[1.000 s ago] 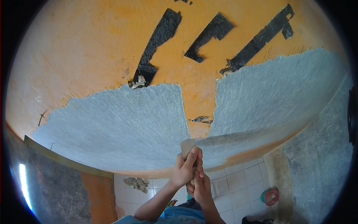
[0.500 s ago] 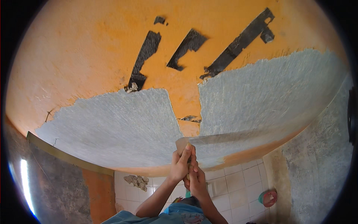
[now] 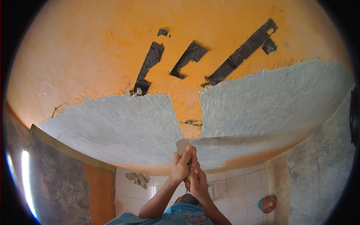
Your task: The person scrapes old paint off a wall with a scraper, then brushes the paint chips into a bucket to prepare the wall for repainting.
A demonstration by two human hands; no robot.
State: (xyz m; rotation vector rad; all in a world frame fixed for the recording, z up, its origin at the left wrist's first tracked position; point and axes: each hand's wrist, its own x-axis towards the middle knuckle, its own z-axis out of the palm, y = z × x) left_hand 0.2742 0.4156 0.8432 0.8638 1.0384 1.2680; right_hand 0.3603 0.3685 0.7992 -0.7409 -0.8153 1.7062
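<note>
A scraper [image 3: 183, 145] with a wide flat grey blade points up at the wall, its top edge at the foot of a narrow orange strip. My left hand [image 3: 181, 168] is closed round its upper part, with the thumb pressed along the blade. Just below, my right hand [image 3: 197, 180] is wrapped round the lower end; the handle is mostly hidden by my fingers. Ahead is the wall, its upper part orange paint [image 3: 93, 56] and its lower part bare grey [image 3: 123, 127]. Whether the blade touches the wall I cannot tell.
Black tape-like pieces [image 3: 240, 54] stick to the orange paint. On the white tiled floor [image 3: 237, 185] lie crumpled peelings [image 3: 138, 179] at left and a red and green basket [image 3: 268, 204] at right. A grey side wall [image 3: 318, 168] stands at right.
The view has tilted slightly up, so the wall and its black pieces sit lower in the picture. Both hands keep the same grip on the scraper.
</note>
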